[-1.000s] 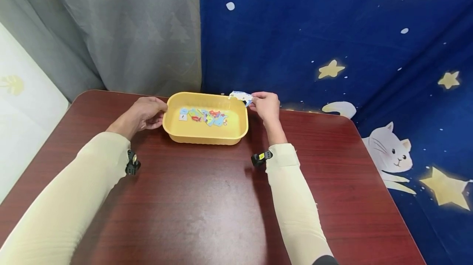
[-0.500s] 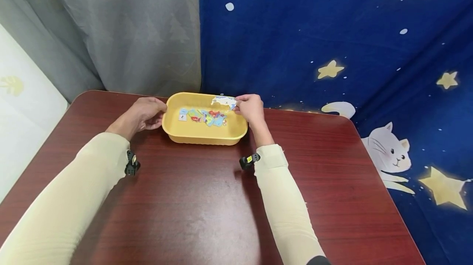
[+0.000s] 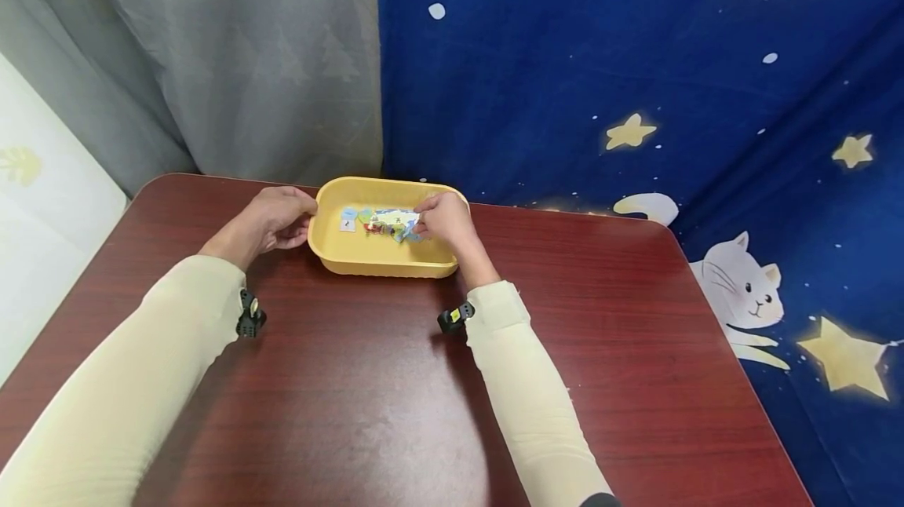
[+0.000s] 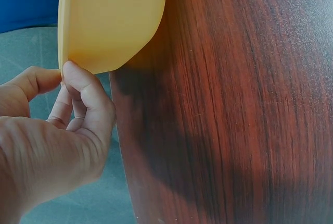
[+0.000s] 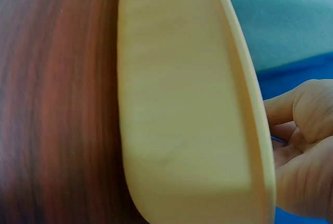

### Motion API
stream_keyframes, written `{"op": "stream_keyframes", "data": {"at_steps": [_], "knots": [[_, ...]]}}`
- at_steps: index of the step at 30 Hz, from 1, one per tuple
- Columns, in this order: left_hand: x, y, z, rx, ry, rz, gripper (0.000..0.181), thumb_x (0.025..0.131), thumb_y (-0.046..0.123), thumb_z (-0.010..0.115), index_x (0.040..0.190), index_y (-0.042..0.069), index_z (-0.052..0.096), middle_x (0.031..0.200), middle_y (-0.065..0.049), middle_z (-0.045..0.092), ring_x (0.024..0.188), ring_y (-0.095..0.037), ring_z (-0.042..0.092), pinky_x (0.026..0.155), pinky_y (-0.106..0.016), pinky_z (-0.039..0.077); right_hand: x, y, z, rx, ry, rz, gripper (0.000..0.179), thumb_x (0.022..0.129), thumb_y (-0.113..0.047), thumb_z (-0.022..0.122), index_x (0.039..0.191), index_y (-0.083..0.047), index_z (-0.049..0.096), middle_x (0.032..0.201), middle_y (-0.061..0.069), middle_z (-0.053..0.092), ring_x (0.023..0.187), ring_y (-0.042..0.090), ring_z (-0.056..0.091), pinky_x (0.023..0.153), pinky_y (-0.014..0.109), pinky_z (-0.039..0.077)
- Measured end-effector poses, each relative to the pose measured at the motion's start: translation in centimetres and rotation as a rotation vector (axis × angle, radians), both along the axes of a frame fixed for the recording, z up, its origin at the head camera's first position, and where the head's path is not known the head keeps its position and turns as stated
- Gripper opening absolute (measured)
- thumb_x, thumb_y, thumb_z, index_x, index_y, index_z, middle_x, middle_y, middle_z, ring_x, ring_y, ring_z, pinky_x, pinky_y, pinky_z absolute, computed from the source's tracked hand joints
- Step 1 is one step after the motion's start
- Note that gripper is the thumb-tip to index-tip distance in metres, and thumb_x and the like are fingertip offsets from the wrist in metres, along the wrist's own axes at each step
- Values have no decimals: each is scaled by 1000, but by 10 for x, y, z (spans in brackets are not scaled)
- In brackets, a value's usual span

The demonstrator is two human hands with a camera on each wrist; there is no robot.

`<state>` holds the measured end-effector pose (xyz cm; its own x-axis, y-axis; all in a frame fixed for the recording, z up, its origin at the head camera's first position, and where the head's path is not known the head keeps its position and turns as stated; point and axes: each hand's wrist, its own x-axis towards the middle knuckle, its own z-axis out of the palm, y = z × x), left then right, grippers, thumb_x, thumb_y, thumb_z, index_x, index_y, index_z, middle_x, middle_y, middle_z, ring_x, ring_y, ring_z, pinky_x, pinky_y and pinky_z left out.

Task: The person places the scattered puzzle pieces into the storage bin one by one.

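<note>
A yellow plastic basin (image 3: 384,265) sits at the far side of the table. At its left end my left hand (image 3: 278,217) pinches the rim between thumb and fingers, which the left wrist view shows close up. My right hand (image 3: 448,220) reaches over the right end, inside the rim, and pinches a thin white-and-blue scrap (image 3: 392,217) with ragged edges. The scrap lies over several small coloured cutouts on the basin floor; a blue-and-white card piece (image 3: 348,220) shows at their left. In the right wrist view, the basin's wall (image 5: 182,104) hides the fingertips and the scrap.
The dark red wood table (image 3: 339,397) spreads in front of the basin. A grey curtain (image 3: 282,60) and a blue curtain (image 3: 523,75) with stars and a cat hang behind its far edge.
My right hand has moved left and down from beyond the basin's right rim to inside it, carrying the scrap over the cutouts. My left hand keeps its grip on the rim.
</note>
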<state>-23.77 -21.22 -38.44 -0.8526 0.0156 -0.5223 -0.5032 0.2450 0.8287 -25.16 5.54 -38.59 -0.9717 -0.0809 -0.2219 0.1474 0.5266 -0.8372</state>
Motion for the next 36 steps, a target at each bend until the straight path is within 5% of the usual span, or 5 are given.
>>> {"op": "stream_keyframes", "data": {"at_steps": [7,15,30,36], "knots": [[0,-1,-1,14,-5,2,20,93,16,54,111,9,48,65,2,56,53,-8,57,55,-23,54,3,-14,-7,69,-16,73,25,87,7,54,104,3,73,90,18,73,80,28,73,65,27,59],[0,0,-2,21,-12,-1,18,93,16,54,110,9,48,64,3,55,52,-8,56,55,-23,54,8,-29,-16,17,-65,39,21,87,7,57,100,4,73,89,19,73,80,31,72,71,37,60],[-1,-1,-3,-9,10,-2,24,94,17,53,114,7,48,66,2,56,53,-9,57,57,-23,55,10,-34,-26,-35,-84,54,13,90,3,60,96,2,72,80,15,71,66,22,69,67,35,60],[-1,-1,-3,-6,13,-1,26,94,18,53,116,6,48,66,2,56,53,-8,57,57,-23,55,8,-35,-27,20,-73,39,9,89,1,64,93,0,72,78,13,70,62,19,67,58,28,58]]}}
